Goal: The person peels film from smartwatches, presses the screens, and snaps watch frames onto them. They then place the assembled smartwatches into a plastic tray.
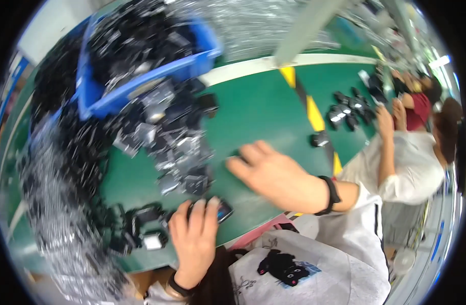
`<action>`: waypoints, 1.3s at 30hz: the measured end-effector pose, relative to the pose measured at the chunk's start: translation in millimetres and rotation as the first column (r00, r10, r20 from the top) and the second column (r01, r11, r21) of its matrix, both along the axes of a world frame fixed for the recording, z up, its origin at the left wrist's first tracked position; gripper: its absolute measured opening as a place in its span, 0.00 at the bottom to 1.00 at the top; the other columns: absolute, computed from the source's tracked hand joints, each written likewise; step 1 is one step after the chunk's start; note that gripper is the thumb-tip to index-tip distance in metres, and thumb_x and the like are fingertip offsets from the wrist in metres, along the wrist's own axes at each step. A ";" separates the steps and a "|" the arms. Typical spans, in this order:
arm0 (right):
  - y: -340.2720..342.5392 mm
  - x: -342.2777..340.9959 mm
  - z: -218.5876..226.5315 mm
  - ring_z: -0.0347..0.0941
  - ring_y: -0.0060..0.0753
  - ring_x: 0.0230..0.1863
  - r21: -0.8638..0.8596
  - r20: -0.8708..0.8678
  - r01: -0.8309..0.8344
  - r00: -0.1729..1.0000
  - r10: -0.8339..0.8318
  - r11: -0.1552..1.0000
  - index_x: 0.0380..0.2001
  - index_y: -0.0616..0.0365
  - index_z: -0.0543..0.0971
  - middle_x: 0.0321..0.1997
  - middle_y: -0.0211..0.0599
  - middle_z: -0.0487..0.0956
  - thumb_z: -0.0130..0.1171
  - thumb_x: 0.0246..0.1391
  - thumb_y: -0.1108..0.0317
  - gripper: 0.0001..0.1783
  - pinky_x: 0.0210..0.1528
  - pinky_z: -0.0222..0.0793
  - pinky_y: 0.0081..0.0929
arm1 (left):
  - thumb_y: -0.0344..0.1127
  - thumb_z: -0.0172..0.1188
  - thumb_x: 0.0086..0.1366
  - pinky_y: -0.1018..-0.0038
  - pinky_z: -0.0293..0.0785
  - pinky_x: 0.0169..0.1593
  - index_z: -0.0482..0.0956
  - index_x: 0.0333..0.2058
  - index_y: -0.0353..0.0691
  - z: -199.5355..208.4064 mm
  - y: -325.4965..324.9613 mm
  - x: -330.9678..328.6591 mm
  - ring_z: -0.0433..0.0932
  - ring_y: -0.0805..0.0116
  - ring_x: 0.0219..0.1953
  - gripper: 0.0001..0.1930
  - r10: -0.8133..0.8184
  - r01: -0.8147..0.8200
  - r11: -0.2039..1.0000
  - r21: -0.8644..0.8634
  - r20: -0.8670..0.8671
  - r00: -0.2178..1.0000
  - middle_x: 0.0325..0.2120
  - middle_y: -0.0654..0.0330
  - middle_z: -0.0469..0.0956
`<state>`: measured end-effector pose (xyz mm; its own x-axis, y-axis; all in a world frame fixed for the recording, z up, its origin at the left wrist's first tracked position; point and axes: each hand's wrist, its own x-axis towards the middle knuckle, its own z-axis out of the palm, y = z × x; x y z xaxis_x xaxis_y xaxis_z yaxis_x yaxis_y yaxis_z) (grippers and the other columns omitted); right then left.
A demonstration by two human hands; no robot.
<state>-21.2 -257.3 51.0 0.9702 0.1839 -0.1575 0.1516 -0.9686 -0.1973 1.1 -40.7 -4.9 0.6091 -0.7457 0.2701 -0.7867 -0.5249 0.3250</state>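
Note:
My left hand (194,234) is low on the green table, its fingers bent over a small black device with a lit or shiny face (224,211), which sticks out beside the fingertips. The hand covers much of that device. Over the middle of the table is my right hand (276,178), slightly blurred, fingers partly bent and apart, with nothing visible in them. A heap of small dark pieces in clear plastic bags (179,137) lies left of it. Beyond my left hand's outer side are several loose black parts (146,213) and a white-faced piece (153,241).
A blue bin (146,84) full of black bagged pieces stands at the far left. Stacked clear-plastic packs (65,223) line the left edge. Yellow-black tape (314,113) crosses the table; a black part (319,138) sits on it. Black items (351,108) lie near co-workers (411,162) at right.

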 end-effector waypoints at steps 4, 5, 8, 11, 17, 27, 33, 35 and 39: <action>32.4 33.8 -14.2 0.70 0.47 0.42 0.356 0.301 -0.221 0.947 0.112 0.908 0.41 0.61 0.71 0.38 0.44 0.70 0.58 0.41 0.72 0.20 0.36 0.73 0.33 | 0.29 0.57 0.51 0.55 0.70 0.47 0.77 0.44 0.34 -8.3 11.4 -2.4 0.70 0.44 0.47 0.19 -0.004 0.005 0.998 -0.063 0.030 1.000 0.42 0.51 0.73; 43.0 39.7 -17.3 0.71 0.47 0.39 0.325 0.319 -0.250 0.937 0.143 0.912 0.37 0.63 0.72 0.37 0.46 0.72 0.58 0.40 0.72 0.17 0.35 0.74 0.33 | 0.29 0.57 0.50 0.53 0.70 0.47 0.77 0.43 0.32 -7.7 15.5 -2.6 0.70 0.40 0.47 0.19 -0.031 0.035 0.995 -0.092 0.043 0.999 0.42 0.49 0.74; 62.8 44.3 -18.1 0.73 0.46 0.35 0.196 0.320 -0.322 0.914 0.250 0.926 0.32 0.65 0.74 0.35 0.49 0.74 0.59 0.39 0.72 0.14 0.33 0.74 0.34 | 0.26 0.60 0.50 0.52 0.72 0.46 0.78 0.40 0.31 -12.9 23.8 -2.7 0.71 0.38 0.46 0.16 -0.042 0.059 0.994 -0.096 0.164 0.986 0.41 0.49 0.75; 73.2 48.2 -13.8 0.73 0.46 0.34 0.155 0.298 -0.327 0.915 0.272 0.932 0.32 0.65 0.74 0.33 0.51 0.74 0.59 0.39 0.70 0.14 0.30 0.73 0.34 | 0.23 0.59 0.52 0.54 0.76 0.47 0.81 0.36 0.33 -9.2 31.6 -4.5 0.74 0.38 0.44 0.11 -0.099 0.138 0.977 -0.161 0.233 0.968 0.38 0.51 0.77; 59.2 60.5 -0.8 0.74 0.44 0.36 0.251 0.113 -0.318 0.948 0.299 0.914 0.41 0.57 0.73 0.38 0.42 0.71 0.58 0.41 0.75 0.18 0.32 0.74 0.34 | 0.27 0.59 0.52 0.57 0.80 0.46 0.81 0.41 0.43 42.3 81.7 -11.9 0.74 0.48 0.43 0.15 -0.206 0.231 0.951 -0.208 0.135 0.969 0.40 0.58 0.74; 227.5 208.6 79.1 0.74 0.48 0.38 0.176 0.542 -0.921 0.386 0.747 0.348 0.40 0.58 0.72 0.36 0.41 0.75 0.54 0.41 0.82 0.19 0.38 0.71 0.37 | 0.24 0.64 0.40 0.63 0.77 0.40 0.81 0.28 0.39 130.6 256.0 36.1 0.78 0.48 0.40 0.11 0.424 -0.328 0.876 -0.355 0.238 0.874 0.30 0.57 0.78; 265.7 267.1 76.5 0.74 0.51 0.37 0.172 0.288 -0.914 0.403 0.869 0.367 0.39 0.57 0.73 0.32 0.42 0.78 0.56 0.38 0.84 0.20 0.37 0.68 0.41 | 0.16 0.62 0.41 0.67 0.75 0.43 0.83 0.36 0.39 148.6 278.7 107.8 0.77 0.55 0.40 0.19 0.202 -0.200 0.971 -0.134 0.004 0.979 0.33 0.57 0.77; 272.9 277.6 82.2 0.74 0.49 0.36 0.174 0.219 -0.920 0.384 0.897 0.352 0.37 0.59 0.73 0.29 0.41 0.77 0.60 0.37 0.81 0.18 0.36 0.67 0.40 | 0.16 0.62 0.42 0.67 0.75 0.44 0.83 0.36 0.40 140.4 276.9 128.3 0.77 0.55 0.41 0.19 0.172 -0.179 0.978 -0.109 -0.071 0.982 0.35 0.56 0.77; 300.3 288.4 69.6 0.74 0.50 0.38 0.265 0.295 -0.914 0.379 0.877 0.306 0.37 0.60 0.74 0.32 0.44 0.78 0.62 0.34 0.82 0.21 0.38 0.69 0.39 | 0.17 0.63 0.41 0.66 0.75 0.46 0.83 0.36 0.42 118.1 268.1 148.8 0.76 0.55 0.43 0.20 0.096 -0.109 0.990 -0.084 -0.146 0.985 0.39 0.57 0.78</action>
